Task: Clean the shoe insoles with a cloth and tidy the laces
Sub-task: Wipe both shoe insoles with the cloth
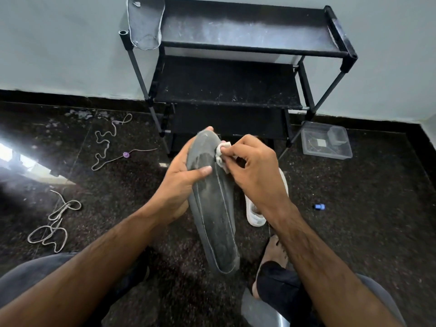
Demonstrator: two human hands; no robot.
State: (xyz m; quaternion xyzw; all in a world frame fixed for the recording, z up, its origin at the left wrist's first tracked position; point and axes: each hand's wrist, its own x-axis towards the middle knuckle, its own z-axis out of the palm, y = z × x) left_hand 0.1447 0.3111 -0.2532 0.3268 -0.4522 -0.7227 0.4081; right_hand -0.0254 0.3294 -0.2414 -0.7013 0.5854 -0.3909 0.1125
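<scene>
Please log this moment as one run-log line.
left hand: holds insole | right hand: wipes with cloth | laces: floor

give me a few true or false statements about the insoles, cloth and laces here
1. The left hand holds the insole. True.
2. The right hand presses a cloth on the insole's heel end. False: it is near the toe end.
3. A second insole rests on the rack. True.
4. The laces are threaded in the shoe. False: they lie loose on the floor.
5. The tub sits on the rack. False: it is on the floor beside it.
</scene>
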